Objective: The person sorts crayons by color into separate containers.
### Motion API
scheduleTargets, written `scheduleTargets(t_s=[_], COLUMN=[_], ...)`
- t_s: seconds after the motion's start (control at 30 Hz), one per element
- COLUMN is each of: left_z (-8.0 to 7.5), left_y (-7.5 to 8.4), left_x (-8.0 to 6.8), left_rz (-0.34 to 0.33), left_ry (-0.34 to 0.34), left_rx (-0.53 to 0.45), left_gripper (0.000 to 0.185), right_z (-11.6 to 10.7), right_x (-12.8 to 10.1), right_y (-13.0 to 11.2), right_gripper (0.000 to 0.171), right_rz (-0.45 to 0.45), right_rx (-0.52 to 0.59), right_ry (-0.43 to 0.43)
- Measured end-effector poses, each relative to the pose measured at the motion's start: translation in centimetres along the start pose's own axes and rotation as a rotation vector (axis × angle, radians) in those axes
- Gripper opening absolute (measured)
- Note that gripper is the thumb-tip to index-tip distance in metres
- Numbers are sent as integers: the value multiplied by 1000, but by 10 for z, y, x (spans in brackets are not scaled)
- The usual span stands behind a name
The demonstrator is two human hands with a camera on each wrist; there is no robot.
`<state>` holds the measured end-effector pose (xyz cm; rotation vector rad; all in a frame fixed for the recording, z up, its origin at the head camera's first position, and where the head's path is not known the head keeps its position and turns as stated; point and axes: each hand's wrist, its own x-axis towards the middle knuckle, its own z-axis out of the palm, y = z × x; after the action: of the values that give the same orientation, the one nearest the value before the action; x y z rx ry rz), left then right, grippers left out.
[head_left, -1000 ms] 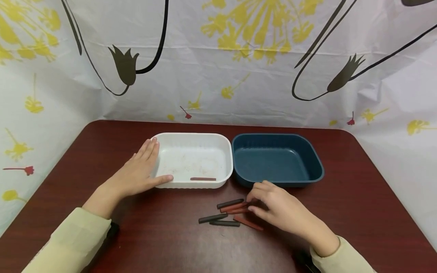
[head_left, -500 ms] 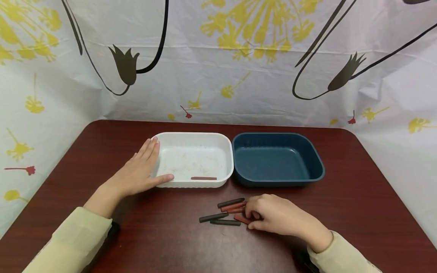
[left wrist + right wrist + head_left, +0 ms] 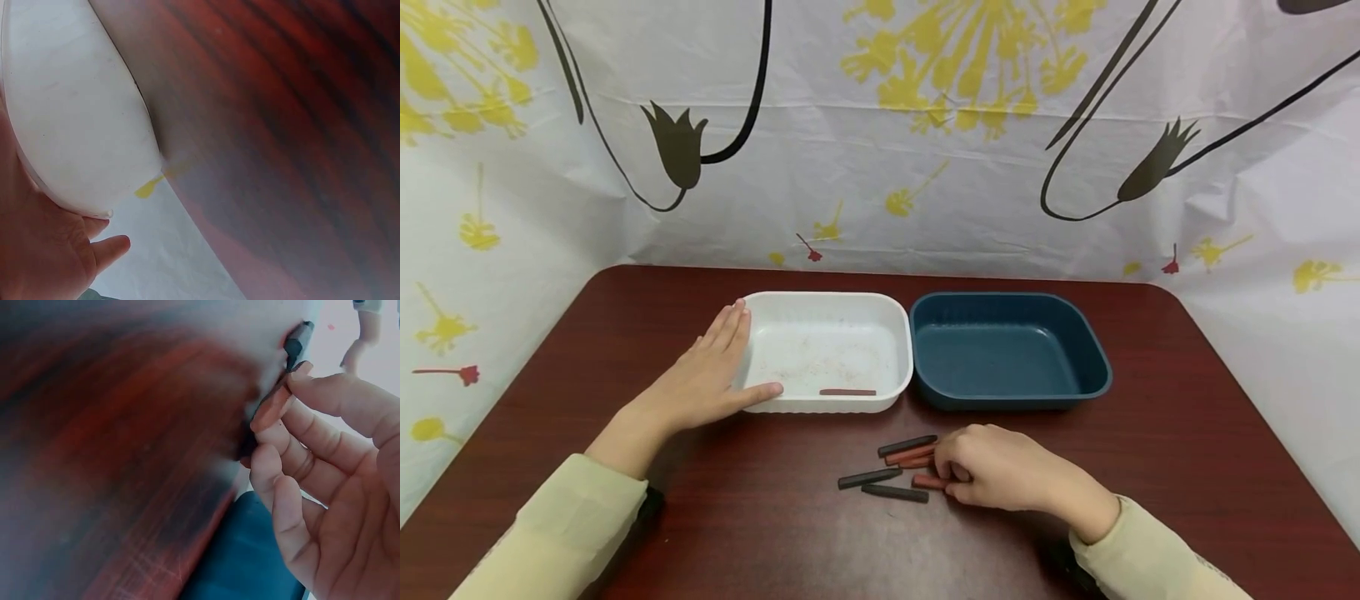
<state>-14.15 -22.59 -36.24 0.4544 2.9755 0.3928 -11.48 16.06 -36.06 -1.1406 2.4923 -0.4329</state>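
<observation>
Right hand (image 3: 1000, 477) is pinching a reddish crayon (image 3: 927, 481) by its end, near the blue tray (image 3: 1101, 367), low on the surface (image 3: 1187, 433). Looks light, stiff, snappable; mid-length grip seems safer.

Two trays stand side by side at the table's (image 3: 647, 308) centre: one tray (image 3: 827, 302) at 9 o'clock of the other tray (image 3: 1011, 302), their rims touching. A single stick (image 3: 847, 392) lies in the first tray along its near wall. A cluster of sticks (image 3: 891, 472) lies on the table at 6 o'clock of the trays.

The left hand (image 3: 700, 379) rests at 9 o'clock of the first tray, against its outer wall. The right hand (image 3: 1000, 475) lies at 3 o'clock of the cluster, touching it.
</observation>
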Motion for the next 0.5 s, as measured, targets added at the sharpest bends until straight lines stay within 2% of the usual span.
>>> scheduleTargets(t_s=[0.5], left_z=[1], left_y=[0], left_x=[0], left_rz=[-25], left_ry=[-9], left_rx=[-23], left_gripper=[119], right_z=[-19], right_x=[15], right_y=[-14], right_gripper=[14], right_rz=[-33], right_rx=[-20], right_ry=[134])
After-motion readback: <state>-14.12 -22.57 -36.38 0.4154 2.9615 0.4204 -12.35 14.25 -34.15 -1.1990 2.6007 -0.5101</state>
